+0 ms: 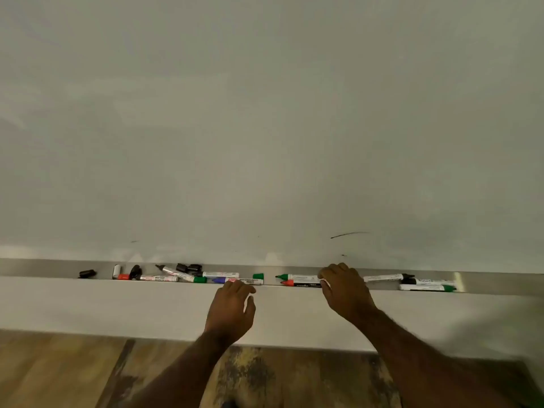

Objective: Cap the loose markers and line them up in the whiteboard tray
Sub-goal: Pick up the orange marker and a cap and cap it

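Reaching into the whiteboard tray (59, 267) was where you were: both hands at its front lip, sorting barely begun by my read. Your left hand (231, 312) hung with fingers loosely spread, tips touching or just over the red-and-white marker (245, 280) at the tray's middle; no closed grip on it that I could see. Your right hand (343, 285) was curled over the right ends of the green-capped marker (297, 277) and the red-tipped black marker (300, 283); something white showed at the fingertips, but I couldn't tell whether it was pinched or only touched. Markers sat in three clumps in the tray: a crossed jumble at left with loose black caps (188, 267), a lone green cap (258, 277) near centre, the pair under your right hand, and more markers (426, 285) lying roughly parallel at far right. A stray black cap (87, 273) lay well apart at far left. Next move likely needed a firm pinch on one uncapped marker, the colour-matched cap in the other hand, pressed on straight, then laid parallel to the tray edge.
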### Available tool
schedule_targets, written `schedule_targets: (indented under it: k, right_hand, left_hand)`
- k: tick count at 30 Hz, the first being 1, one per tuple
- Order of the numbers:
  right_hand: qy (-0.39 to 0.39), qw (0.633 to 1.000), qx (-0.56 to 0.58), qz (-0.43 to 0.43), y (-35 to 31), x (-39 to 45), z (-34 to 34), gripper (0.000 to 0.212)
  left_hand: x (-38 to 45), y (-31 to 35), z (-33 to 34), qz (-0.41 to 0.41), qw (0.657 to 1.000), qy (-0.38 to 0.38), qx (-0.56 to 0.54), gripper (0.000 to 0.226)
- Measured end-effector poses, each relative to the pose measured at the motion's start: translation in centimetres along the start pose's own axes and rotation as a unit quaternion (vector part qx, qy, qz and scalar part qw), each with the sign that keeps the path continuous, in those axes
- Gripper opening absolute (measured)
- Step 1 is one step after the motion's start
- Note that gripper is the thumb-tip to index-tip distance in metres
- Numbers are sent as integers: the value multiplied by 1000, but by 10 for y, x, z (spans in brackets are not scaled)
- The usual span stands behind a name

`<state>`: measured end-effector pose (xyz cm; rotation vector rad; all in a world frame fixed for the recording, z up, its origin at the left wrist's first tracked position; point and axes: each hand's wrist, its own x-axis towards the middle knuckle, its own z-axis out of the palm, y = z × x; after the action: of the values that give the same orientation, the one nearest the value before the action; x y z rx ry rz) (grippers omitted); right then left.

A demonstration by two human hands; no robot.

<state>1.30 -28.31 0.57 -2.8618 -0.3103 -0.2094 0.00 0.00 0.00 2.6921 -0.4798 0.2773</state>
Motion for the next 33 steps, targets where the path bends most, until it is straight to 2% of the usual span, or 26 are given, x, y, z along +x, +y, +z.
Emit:
schedule_targets:
  k: [7,15,25,29,33]
  right_hand:
    - [-87,996,-35,-6,-13,19,20,18]
    - [-115,992,-55,16,-21,28,32,23]
    - [-123,991,4,49,-33,38,37,13]
    - [-101,993,24,60,-40,38,43,21]
    - [-62,995,44,64,-55,43,47,26]
  left_hand:
    - [-10,-31,-6,-68,997,-7,19,23]
    - [-7,-65,-18,-122,992,-9,24,26]
    - [14,-148,-56,-300,953,52,-7,35]
    - [22,-187,-75,-346,933,97,1,29]
    - [24,-229,-89,-379,921,79,37,29]
